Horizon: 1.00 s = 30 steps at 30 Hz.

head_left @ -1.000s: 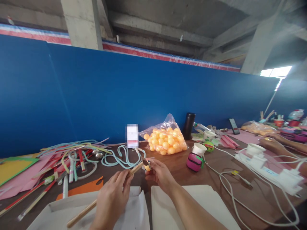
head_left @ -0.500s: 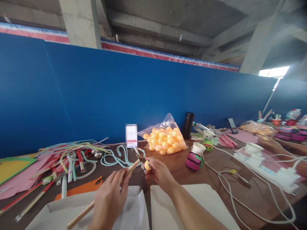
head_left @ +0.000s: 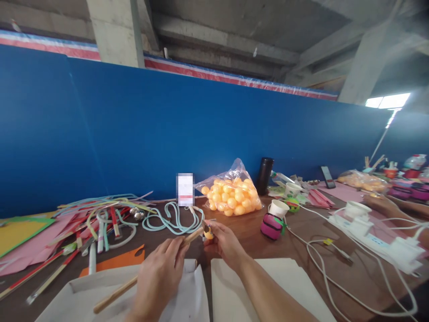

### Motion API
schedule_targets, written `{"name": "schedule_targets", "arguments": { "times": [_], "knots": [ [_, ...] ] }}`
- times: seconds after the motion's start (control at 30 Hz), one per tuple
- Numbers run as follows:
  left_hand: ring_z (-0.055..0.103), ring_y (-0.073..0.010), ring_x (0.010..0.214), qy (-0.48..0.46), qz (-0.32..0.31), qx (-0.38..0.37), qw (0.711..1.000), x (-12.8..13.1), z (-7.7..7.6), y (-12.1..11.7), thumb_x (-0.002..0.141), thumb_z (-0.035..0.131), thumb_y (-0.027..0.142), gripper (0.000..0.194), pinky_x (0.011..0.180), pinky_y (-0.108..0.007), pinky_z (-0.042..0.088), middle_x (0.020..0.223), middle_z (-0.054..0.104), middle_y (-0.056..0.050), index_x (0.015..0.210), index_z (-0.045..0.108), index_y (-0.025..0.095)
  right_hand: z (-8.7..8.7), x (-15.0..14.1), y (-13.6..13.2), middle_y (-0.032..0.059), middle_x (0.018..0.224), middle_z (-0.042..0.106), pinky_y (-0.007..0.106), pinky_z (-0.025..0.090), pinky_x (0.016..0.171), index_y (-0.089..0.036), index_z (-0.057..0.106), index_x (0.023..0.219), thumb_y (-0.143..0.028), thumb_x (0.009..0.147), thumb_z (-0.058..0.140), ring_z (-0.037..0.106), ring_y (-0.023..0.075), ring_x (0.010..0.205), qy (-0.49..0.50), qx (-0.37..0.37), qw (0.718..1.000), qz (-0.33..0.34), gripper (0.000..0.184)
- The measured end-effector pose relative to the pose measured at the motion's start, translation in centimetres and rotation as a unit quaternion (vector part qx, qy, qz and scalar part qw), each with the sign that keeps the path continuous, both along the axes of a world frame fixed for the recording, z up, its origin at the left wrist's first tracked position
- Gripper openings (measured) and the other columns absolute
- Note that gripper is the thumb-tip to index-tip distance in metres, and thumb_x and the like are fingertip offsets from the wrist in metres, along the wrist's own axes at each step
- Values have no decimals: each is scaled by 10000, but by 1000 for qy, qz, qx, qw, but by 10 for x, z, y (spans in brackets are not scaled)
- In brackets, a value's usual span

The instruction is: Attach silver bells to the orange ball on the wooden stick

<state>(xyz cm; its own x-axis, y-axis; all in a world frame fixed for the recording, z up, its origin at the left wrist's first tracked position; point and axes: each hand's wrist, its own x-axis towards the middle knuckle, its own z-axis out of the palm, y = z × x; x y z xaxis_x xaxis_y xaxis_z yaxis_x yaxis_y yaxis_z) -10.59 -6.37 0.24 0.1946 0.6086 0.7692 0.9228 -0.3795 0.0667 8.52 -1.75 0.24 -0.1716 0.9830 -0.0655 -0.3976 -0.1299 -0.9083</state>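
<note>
My left hand [head_left: 160,275] is closed around the wooden handle of a tool [head_left: 115,295], whose dark head points at the ball. Blur hides the exact kind of head. In the fingertips of my right hand [head_left: 228,243] is a small orange ping-pong ball [head_left: 208,233] with dark marks on it. The tool's head meets or nearly meets the ball; contact cannot be made out. Beneath my hands lie a white sheet [head_left: 83,297] on the left and a cream paper pad [head_left: 271,286] on the right.
A clear bag of orange balls [head_left: 231,197] stands behind. Light-blue cord [head_left: 167,230], silver bells [head_left: 136,213] and paper strips clutter the left. Rightward are a purple pouch [head_left: 271,227], a paper cup [head_left: 279,208], a power strip [head_left: 375,241] with cables, and another person's hand [head_left: 377,203].
My left hand and the tool have shifted slightly right, and its dark head now covers more of the ball. My right hand keeps hold of the ball. The view has turned a little.
</note>
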Motion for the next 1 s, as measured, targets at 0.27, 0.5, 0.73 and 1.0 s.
{"name": "schedule_targets", "arguments": {
  "times": [0.27,0.5,0.73,1.0],
  "knots": [
    [625,-144,677,-30,12,26,999,-3,4,-3,857,500,351,197,620,-241,429,818,674,-18,977,582,218,0,0,1,13,735,606,262,542,510,-165,602,1102,-439,765,644,625,127,559,17,-14,999,-24,437],
    [630,-139,664,-30,2,20,999,-1,2,-2,858,494,353,199,621,-237,443,820,676,-21,975,584,219,0,1,1,14,749,609,263,536,534,-162,617,1042,-434,735,674,622,130,593,46,-15,998,-27,414],
    [633,-154,694,-47,9,16,999,-3,0,-1,856,496,346,200,636,-251,447,838,679,-26,992,578,223,0,1,1,-4,693,605,231,528,532,-165,593,859,-435,742,673,605,114,588,45,-12,999,-12,305],
    [622,-151,718,-60,12,15,998,-2,-2,-2,857,508,343,211,659,-253,435,871,673,-24,1019,571,224,2,1,-2,-8,697,603,210,532,533,-160,579,836,-431,776,646,599,100,587,60,-4,998,4,285]
  ]
}}
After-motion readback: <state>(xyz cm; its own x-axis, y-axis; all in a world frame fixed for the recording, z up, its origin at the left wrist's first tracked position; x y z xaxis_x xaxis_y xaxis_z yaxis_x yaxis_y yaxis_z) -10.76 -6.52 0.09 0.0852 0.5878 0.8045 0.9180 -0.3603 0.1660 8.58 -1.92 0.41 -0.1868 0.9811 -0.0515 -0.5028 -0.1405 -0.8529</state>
